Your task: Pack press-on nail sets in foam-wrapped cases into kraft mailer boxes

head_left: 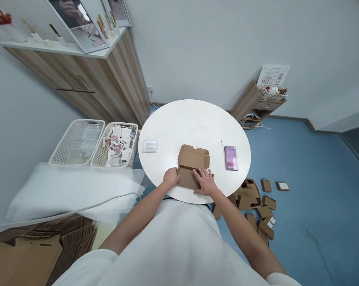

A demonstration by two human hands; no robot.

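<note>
A small brown cardboard box (193, 158) lies open on the near part of the round white table (179, 123), its lid standing up at the back. My left hand (171, 177) grips the box's left side with curled fingers. My right hand (205, 181) lies flat on the box's front right part, fingers spread. A small clear packet (150, 145) lies on the table to the left of the box. A purple packet (231, 158) lies to its right.
Two white baskets stand left of the table, one (78, 141) with clear bags, the other (119, 145) with printed cards. Several folded brown boxes (257, 202) lie scattered on the blue floor at right. Flat cardboard (33, 250) is stacked at lower left. Wooden cabinet (107, 79) behind.
</note>
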